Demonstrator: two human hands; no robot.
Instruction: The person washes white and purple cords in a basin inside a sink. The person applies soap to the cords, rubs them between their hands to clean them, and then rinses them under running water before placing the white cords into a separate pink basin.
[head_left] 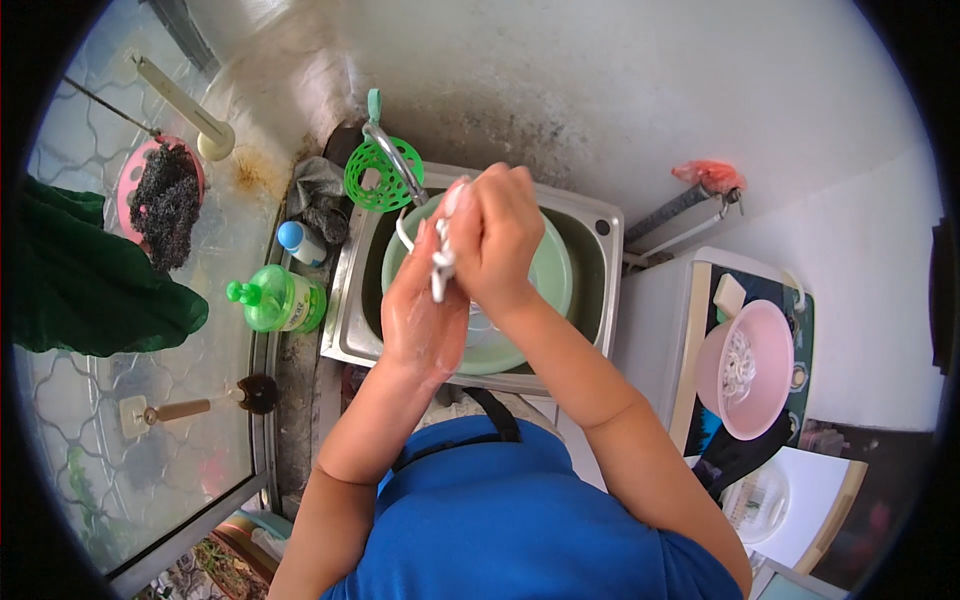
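Observation:
Above the sink, my two hands are pressed together with a white cord (442,262), much like a shoelace, bunched between them. My right hand (497,235) is curled into a fist around part of it. My left hand (425,315) looks wet and grips the cord from the other side; its fingertips are mostly hidden. One loop of the cord sticks out at the left of the hands. Below them, a pale green basin (553,275) sits in the metal sink (597,230). My hands cover much of the basin's inside.
A faucet (393,160) with a green perforated strainer (375,190) stands behind. Left of the sink are a green bottle (285,300) and a blue-capped bottle (302,243). A pink bowl (775,350) with white cords rests on a white appliance (650,330) at right.

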